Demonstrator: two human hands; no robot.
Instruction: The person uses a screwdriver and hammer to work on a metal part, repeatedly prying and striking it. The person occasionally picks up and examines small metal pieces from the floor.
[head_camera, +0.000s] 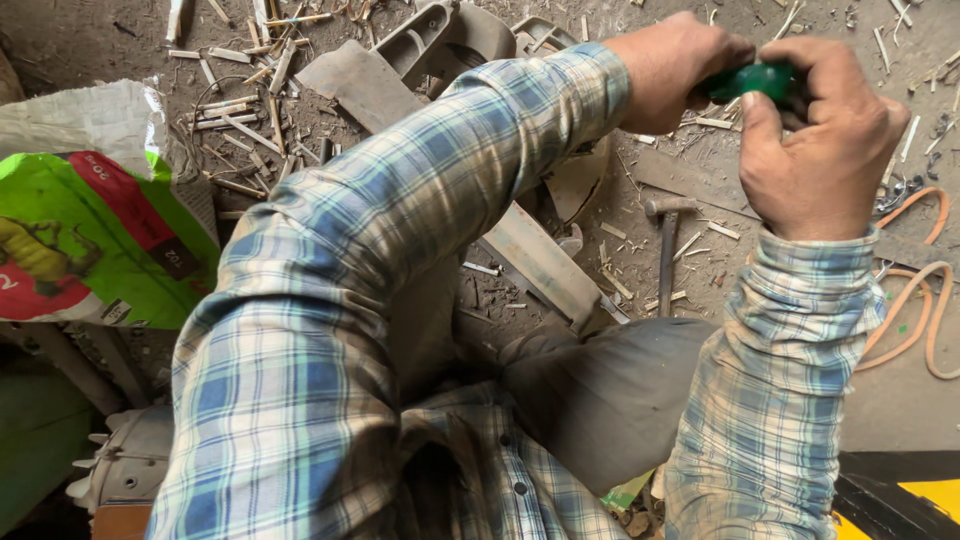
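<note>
A: Hand pose?

B: Both arms stretched forward, plaid sleeves, meeting at 1 o'clock in the frame. Left hand (672, 68) curled knuckles-up, grip closed on the near end of a green handle (757, 79). Right hand (822, 135) comes up from 4 o'clock, wrist bent, back of hand to the camera, fingers wrapped over the far end of the same handle. Both grips shut on it; only a short green stretch shows between the hands.

A: What's on the end of the handle?

B: Can't tell, hands cover it.

A: Where is it relative to the floor?

B: Held above the dirt floor (900, 400), over a litter of wood chips. Hammer (667, 245) lies on the floor just below the hands, around 6 o'clock from them, head away from the person, handle pointing toward the knee (610, 385).

A: Containers?

B: One woven sack (90, 230) at 9 o'clock, white with a green and red printed face, lying slumped. Mouth not visible, contents can't be seen.

A: Anything else close?

B: Orange cord (915, 310) looped on the floor at 3 o'clock, well apart from the hammer. Grey moulded plastic casing (440, 40) at 12 o'clock, partly behind the left forearm. Flat grey panel (545, 262) angled under that arm, near the knee.
</note>
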